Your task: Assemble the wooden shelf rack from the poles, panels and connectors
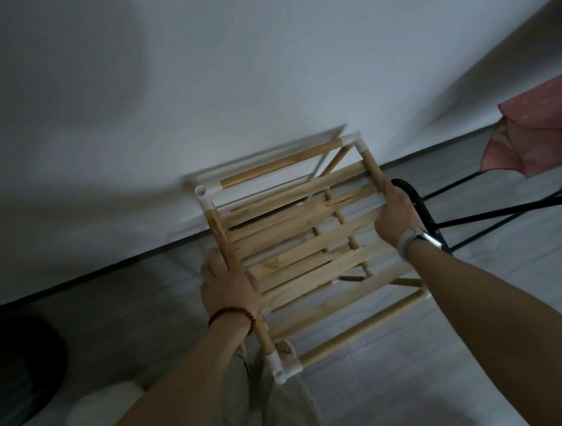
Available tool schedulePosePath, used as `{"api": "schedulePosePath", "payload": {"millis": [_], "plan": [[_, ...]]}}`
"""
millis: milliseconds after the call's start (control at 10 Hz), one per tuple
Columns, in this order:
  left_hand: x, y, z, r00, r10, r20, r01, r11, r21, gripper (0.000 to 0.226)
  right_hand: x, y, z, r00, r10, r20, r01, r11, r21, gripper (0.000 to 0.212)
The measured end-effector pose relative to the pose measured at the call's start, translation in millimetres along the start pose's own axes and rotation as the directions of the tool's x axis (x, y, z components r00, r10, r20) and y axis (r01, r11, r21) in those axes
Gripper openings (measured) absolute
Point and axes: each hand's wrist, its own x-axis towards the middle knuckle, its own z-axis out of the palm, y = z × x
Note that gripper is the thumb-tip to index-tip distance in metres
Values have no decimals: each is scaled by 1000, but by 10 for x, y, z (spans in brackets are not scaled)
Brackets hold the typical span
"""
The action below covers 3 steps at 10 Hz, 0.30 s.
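The wooden shelf rack (303,241) stands in the centre, seen from above: slatted panels, round poles and white corner connectors (285,368). My left hand (228,289) grips the left side pole, fingers curled around it. My right hand (395,217) grips the right side pole. A lower slatted tier shows through the top slats. An open white connector (202,193) sits at the far left corner. The rack's legs and feet are mostly hidden beneath it.
A white wall (227,65) rises right behind the rack, with a dark baseboard along the grey tiled floor (421,386). A black metal frame (441,220) and pink cloth (542,131) are at the right. A dark round object (19,361) lies at the left.
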Motion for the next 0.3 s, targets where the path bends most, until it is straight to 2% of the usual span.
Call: {"api": "schedulePosePath", "payload": {"millis": [100,300], "plan": [[61,-93,-24,996,76,50,-84,975,205,75,-48,39,113,1000,-31,7,32,989,-142,65],[74,-130,-116,986,89,143,-131,940,315,74,-163,6,114,994,-58,95,78,974,-214,68]]}}
